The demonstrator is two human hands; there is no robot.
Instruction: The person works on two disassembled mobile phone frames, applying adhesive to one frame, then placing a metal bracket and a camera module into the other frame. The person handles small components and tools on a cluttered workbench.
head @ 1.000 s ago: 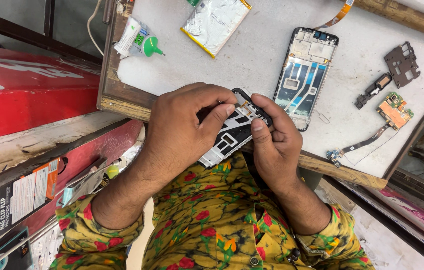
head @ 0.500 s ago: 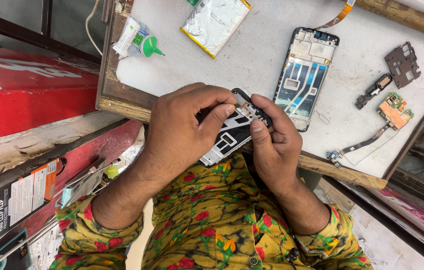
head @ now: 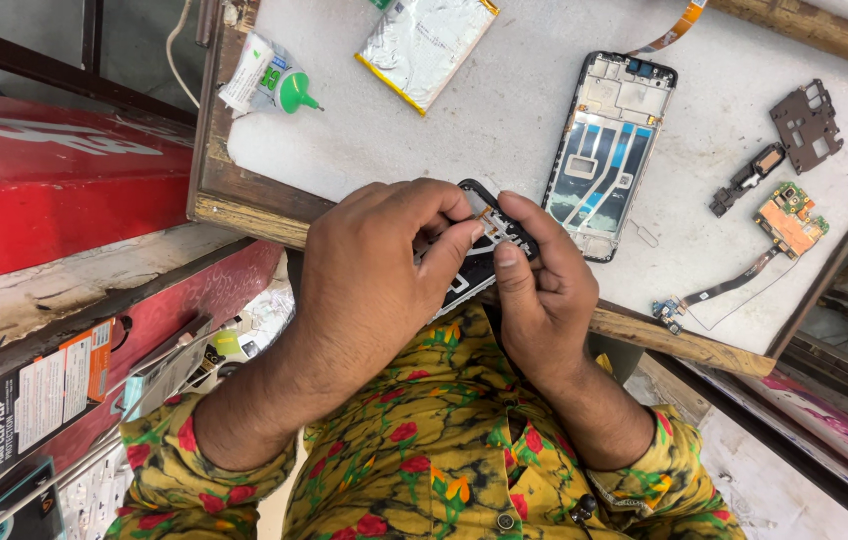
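Both of my hands hold a black phone frame part (head: pixel 482 250) over the near edge of a white worktop (head: pixel 504 110). My left hand (head: pixel 374 270) wraps over its lower half, with thumb and forefinger pinching at its top edge. My right hand (head: pixel 539 285) grips its right side, thumb pressed on the face. Most of the part is hidden under my fingers. An opened phone chassis (head: pixel 609 150) with blue ribbon cables lies face up just beyond my right hand.
A silver battery pouch (head: pixel 427 45) lies at the back. A glue tube with a green cap (head: pixel 274 85) sits at the left. A small circuit board with flex cable (head: pixel 789 220) and black bracket parts (head: pixel 806 122) lie at the right. Red boxes (head: pixel 54 190) stand at the left.
My left fingers have shifted slightly along the top edge of the black part. Both hands stay in the same place.
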